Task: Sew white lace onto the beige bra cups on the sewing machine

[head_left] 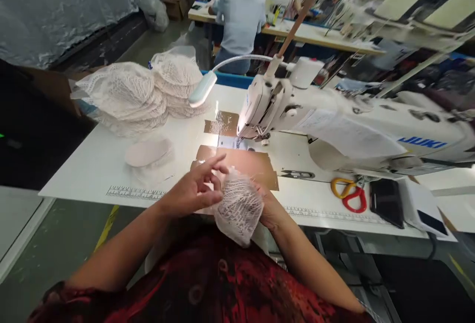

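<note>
A white lace cup (239,207), domed and patterned, hangs at the table's front edge, close to my body. My right hand (270,208) grips it by its right side; the fingertips are partly hidden behind the lace. On the opposite side, my left hand (200,184) has its fingers apart and half bent, the thumb close to the lace. Whether that thumb touches the cup I cannot tell. Just beyond both hands is the sewing machine's needle area (239,142), with brown tape (245,160) on the tabletop before it.
Two stacks of lace cups (122,90) stand at the back left, with a pale oval pad (148,152) nearer. A lamp (203,89) bends over the table. Thread snips (298,174), scissors (354,199) and a dark phone-like object (386,202) lie right. Another person (241,21) sits ahead.
</note>
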Tool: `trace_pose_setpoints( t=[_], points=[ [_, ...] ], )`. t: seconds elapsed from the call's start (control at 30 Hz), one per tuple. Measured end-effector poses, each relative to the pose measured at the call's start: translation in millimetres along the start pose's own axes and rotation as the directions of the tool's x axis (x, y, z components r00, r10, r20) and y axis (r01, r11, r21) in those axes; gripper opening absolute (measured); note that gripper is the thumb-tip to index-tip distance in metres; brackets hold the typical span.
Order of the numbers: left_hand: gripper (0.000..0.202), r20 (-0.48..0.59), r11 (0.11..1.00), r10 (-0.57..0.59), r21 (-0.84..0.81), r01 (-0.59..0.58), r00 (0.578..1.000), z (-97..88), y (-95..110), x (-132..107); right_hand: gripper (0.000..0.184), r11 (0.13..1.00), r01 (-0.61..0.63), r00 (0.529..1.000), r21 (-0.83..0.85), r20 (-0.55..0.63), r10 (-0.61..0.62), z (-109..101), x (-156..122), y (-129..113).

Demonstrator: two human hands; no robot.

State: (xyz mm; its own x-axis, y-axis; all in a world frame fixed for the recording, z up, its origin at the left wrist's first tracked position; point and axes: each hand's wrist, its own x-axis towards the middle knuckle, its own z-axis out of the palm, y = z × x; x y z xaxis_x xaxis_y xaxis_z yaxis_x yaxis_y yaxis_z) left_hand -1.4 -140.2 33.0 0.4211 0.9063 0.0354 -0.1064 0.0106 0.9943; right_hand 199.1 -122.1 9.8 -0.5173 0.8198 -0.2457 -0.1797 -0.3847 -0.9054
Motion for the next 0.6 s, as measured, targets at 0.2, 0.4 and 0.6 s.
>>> trace_pose_setpoints(
  t=[0.2,0.4,0.6],
  points=[
    [0.063,0.109,0.964,-0.236,-0.100,0.247,0.966,-14.5,-19,-1,0.035,0.997,0.076,0.995,0.021,-0.073,-0.074,-1,-4,3],
    [0.035,-0.042,0.940,-0.280,-0.215,0.265,0.959,-13.1,-30,-13,0.060,0.987,0.143,0.961,-0.071,-0.227,-0.156,-12,-1,6],
    [0.031,-0.200,0.913,-0.300,-0.343,0.220,0.933,-0.6,-34,-9,0.039,0.980,0.151,0.974,-0.131,-0.146,-0.170,-20,0,9]
  ],
)
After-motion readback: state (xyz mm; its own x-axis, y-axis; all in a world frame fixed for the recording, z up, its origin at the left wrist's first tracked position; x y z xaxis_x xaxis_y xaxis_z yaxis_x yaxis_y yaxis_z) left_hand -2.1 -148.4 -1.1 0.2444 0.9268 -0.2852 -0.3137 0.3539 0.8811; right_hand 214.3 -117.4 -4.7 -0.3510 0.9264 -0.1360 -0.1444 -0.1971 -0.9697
